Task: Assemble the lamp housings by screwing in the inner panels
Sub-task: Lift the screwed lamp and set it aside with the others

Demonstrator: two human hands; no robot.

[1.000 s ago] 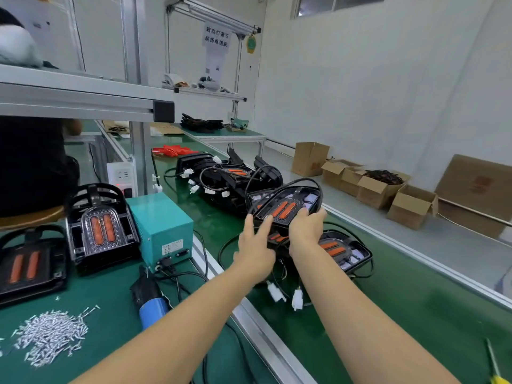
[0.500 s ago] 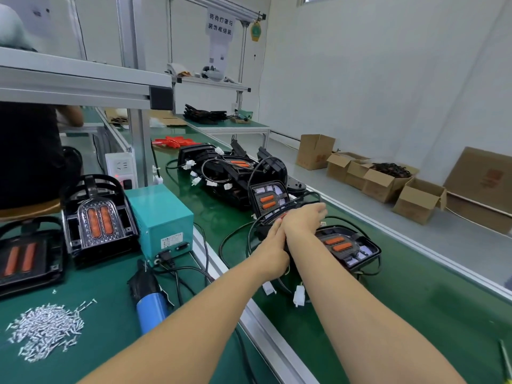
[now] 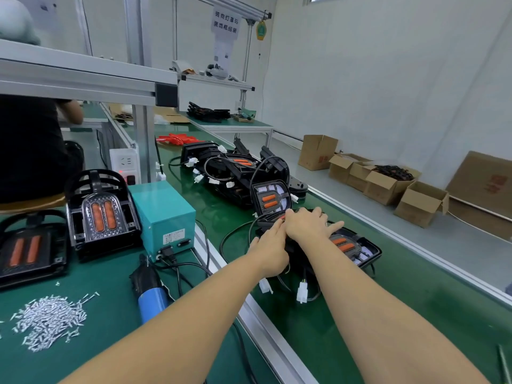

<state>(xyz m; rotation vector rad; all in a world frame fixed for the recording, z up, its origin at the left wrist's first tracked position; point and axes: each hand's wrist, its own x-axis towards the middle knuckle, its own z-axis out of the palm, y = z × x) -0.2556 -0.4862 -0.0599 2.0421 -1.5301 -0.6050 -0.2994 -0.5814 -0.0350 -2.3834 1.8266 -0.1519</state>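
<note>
In the head view, both hands are reaching out over the green conveyor belt [image 3: 346, 314] to a lamp housing [image 3: 273, 218] lying on the stack there. The left hand [image 3: 267, 252] is resting on its near edge, fingers stretched forward; whether they are curling round the rim is hidden, so I cannot tell if it is grasping. The right hand [image 3: 306, 224] is lying flat on top with fingers spread, pressing or steadying rather than clenching.

Just under and to the right of the hands, another housing with orange lenses [image 3: 352, 246] is lying on the belt, and a third [image 3: 270, 198] is leaning upright just behind them. Further along the belt, a heap of black housings with trailing cables [image 3: 235, 169] is sitting. White connectors [image 3: 302, 291] are dangling from the stack near the belt's edge.

On the bench to the left, two more housings with orange inner panels are waiting: one [image 3: 102, 214] beside the teal power box [image 3: 163, 214], one [image 3: 27, 248] at the left edge. A pile of loose screws [image 3: 50, 322] is lying in front of them, and the blue-handled electric screwdriver [image 3: 151, 295] is lying untouched by the power box.

Judging from this, several units look assembled and moved to the belt, while the bench units and the large screw pile suggest plenty of screwing is left; whether the bench panels are fastened is too small to tell.
</note>
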